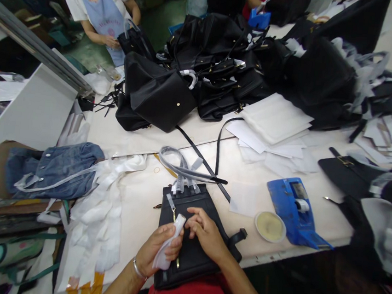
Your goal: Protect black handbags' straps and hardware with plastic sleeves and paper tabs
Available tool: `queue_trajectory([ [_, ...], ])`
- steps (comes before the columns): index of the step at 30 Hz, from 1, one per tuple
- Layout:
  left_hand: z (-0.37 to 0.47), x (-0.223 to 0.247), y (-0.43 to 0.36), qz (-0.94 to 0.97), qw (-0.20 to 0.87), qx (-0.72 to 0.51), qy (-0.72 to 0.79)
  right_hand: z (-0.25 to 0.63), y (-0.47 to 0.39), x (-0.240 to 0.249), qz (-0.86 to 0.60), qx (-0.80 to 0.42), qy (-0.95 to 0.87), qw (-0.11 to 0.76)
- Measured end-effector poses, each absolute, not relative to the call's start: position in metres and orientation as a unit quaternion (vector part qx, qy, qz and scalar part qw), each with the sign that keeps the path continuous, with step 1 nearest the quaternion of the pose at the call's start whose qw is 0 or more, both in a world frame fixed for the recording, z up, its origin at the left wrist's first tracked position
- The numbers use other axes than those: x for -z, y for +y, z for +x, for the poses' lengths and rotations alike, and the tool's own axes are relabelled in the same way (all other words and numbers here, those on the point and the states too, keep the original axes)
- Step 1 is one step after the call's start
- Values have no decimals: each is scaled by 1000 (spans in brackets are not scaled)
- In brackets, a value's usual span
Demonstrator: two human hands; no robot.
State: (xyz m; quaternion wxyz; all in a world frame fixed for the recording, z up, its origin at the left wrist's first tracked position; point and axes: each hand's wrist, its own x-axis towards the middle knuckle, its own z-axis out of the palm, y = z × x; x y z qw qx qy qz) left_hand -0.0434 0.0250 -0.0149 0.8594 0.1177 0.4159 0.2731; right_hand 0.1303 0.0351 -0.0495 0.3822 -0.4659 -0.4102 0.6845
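A black bag (207, 208) with a gold zipper lies at the table's front edge, its handles (180, 164) wrapped in clear plastic and stretching away from me. Above its left half, my left hand (162, 245) is closed around a strip of translucent white wrapping (176, 228). My right hand (205, 231) hovers over the middle of the bag, just right of the strip, with its fingers curled loosely and apart; nothing shows in it. A black buckled strap (237, 238) sticks out on the bag's right side.
Right of the bag are a round dish (270, 226) and a blue tape dispenser (292, 211). White sheets (275, 117) are stacked behind them. Black bags (159, 92) pile up at the back. White strips (101, 216) and a denim bag (55, 166) lie left. A co-worker (105, 13) stands across the table.
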Motion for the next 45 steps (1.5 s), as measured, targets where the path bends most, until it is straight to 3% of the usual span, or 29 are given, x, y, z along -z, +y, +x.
queue_trajectory([
  [3, -36, 10, 24, 201, 821, -253, 471, 130, 35, 37, -485, -669, -436, 357],
  [8, -25, 19, 16, 404, 686, -230, 559, 110, 45, 33, -560, -504, -582, 307],
  [10, -24, 24, 14, 426, 656, -234, 577, 106, 49, 37, -556, -491, -601, 298],
  [18, -36, 14, 16, 269, 709, -319, 569, 105, 27, 40, -555, -639, -406, 344],
  [24, -41, 7, 7, 194, 694, -389, 574, 73, -13, 40, -540, -637, -442, 328],
  [33, -46, 6, -12, 295, 611, -374, 632, 60, -14, 50, -560, -572, -514, 307],
  [45, -45, -4, -24, 198, 693, -398, 567, 56, -15, 52, -608, -493, -548, 295],
])
